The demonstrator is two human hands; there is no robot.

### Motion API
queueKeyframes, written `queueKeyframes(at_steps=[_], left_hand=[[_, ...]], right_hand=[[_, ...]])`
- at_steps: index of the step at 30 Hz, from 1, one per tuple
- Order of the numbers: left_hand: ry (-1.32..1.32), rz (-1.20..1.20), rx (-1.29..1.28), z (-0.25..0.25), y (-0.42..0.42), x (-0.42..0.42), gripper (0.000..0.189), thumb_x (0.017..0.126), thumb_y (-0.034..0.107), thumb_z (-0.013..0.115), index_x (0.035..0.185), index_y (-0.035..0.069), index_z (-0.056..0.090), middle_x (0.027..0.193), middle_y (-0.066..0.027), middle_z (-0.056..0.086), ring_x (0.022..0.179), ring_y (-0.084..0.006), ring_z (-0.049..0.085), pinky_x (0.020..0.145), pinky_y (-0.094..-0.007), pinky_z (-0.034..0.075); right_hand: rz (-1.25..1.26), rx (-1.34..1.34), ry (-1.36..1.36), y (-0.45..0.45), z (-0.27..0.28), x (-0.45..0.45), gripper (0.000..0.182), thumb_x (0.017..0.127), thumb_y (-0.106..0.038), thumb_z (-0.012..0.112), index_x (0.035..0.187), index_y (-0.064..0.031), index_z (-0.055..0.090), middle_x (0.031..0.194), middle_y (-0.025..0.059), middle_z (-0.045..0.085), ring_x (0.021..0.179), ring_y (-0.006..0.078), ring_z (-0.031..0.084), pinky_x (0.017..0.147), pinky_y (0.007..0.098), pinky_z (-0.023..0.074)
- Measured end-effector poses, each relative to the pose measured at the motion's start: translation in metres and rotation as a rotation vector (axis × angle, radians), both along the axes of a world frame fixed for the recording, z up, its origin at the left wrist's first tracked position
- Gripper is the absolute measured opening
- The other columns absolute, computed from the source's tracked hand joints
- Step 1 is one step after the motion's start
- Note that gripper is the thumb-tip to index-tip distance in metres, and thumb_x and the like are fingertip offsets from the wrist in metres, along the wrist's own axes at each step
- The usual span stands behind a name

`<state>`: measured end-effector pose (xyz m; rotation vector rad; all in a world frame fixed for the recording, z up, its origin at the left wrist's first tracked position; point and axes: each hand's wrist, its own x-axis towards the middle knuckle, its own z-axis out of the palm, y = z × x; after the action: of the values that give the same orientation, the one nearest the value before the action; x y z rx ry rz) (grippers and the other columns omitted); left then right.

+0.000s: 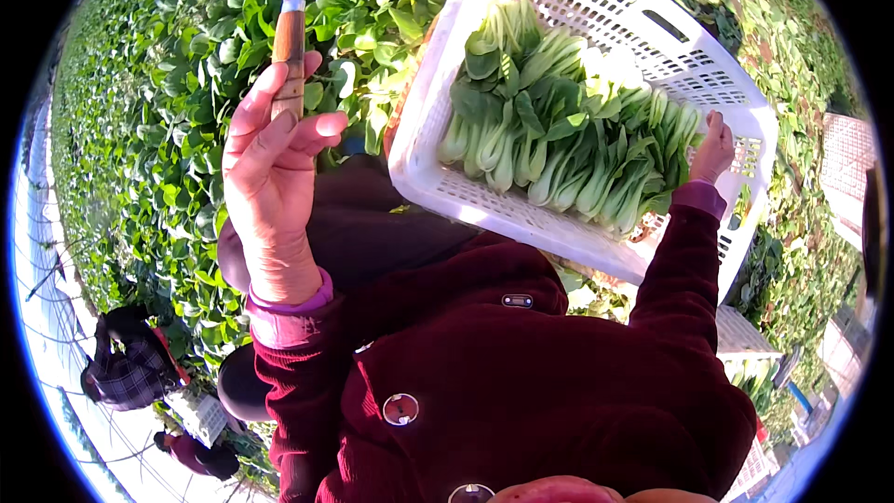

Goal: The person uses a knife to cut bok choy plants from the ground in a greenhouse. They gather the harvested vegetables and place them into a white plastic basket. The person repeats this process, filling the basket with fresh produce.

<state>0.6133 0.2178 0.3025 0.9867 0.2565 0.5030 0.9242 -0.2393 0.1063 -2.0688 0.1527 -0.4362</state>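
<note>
My left hand point(279, 154) is raised palm up at the left of the picture, over the leafy plants. It holds a knife by its wooden handle point(290, 49), with the metal blade pointing to the top edge. My right hand point(712, 150) is inside the right end of a white plastic crate point(447, 199), against the end of the packed bok choy point(552, 112). Its fingers look curled, but whether they grip a plant is hidden. The bok choy lie in rows, pale stems and green leaves side by side.
A dense bed of leafy greens point(160, 119) spreads to the left. Two people, one in a plaid top point(129, 370), are at the lower left beside another crate point(202, 419). More crates, one light grey point(747, 332), stand at the right, near low plants.
</note>
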Motion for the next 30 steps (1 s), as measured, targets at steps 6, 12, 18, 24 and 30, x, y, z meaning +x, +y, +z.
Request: queueKeyframes(at_steps=[6, 12, 18, 24, 30], left_hand=[[-0.322, 0.302, 0.309, 0.073, 0.056, -0.111, 0.039, 0.086, -0.007, 0.043, 0.121, 0.002, 0.057, 0.136, -0.0285, 0.039, 0.124, -0.0355, 0.042, 0.065, -0.0318, 0.056], [-0.261, 0.617, 0.372, 0.063, 0.066, -0.243, 0.039, 0.084, -0.008, 0.043, 0.117, 0.003, 0.061, 0.136, -0.0307, 0.039, 0.122, -0.0309, 0.046, 0.065, -0.0289, 0.049], [-0.235, 0.586, 0.245, 0.027, 0.095, -0.258, 0.035, 0.085, -0.007, 0.046, 0.116, 0.002, 0.059, 0.126, -0.0336, 0.046, 0.067, -0.0242, 0.066, 0.063, -0.029, 0.056], [-0.065, 0.421, -0.025, -0.038, 0.149, -0.202, 0.023, 0.085, -0.002, 0.055, 0.108, 0.0, 0.06, 0.116, -0.0291, 0.055, 0.062, -0.024, 0.064, 0.059, -0.0302, 0.055], [0.132, 0.273, -0.424, -0.116, 0.169, -0.163, 0.022, 0.082, -0.001, 0.061, 0.103, 0.0, 0.06, 0.093, -0.0096, 0.063, 0.075, -0.0236, 0.068, 0.059, -0.0282, 0.055]], right_hand=[[0.463, 0.15, -0.114, 0.119, 0.092, -0.084, 0.016, 0.087, -0.006, 0.06, 0.097, 0.0048, 0.066, 0.102, 0.0078, 0.065, 0.088, 0.0118, 0.059, 0.081, 0.0237, 0.0462], [0.865, 0.375, -0.177, 0.232, 0.166, -0.175, 0.045, 0.083, 0.01, 0.056, 0.126, 0.0072, 0.046, 0.127, 0.0197, 0.051, 0.114, 0.0222, 0.051, 0.093, 0.0309, 0.0429], [1.419, 0.61, 0.047, 0.403, 0.231, -0.232, 0.034, 0.087, -0.007, 0.06, 0.116, 0.0075, 0.052, 0.111, 0.0178, 0.062, 0.093, 0.0204, 0.064, 0.086, 0.028, 0.0503], [1.786, 0.471, 0.74, 0.562, 0.202, -0.311, 0.03, 0.087, -0.022, 0.063, 0.107, 0.0003, 0.06, 0.096, 0.0037, 0.063, 0.09, 0.0119, 0.059, 0.081, 0.0248, 0.0453], [1.402, 0.689, 0.911, 0.615, 0.094, -0.325, 0.023, 0.09, -0.022, 0.057, 0.096, -0.0002, 0.056, 0.087, 0.0114, 0.063, 0.079, 0.0179, 0.063, 0.071, 0.0295, 0.0515]])
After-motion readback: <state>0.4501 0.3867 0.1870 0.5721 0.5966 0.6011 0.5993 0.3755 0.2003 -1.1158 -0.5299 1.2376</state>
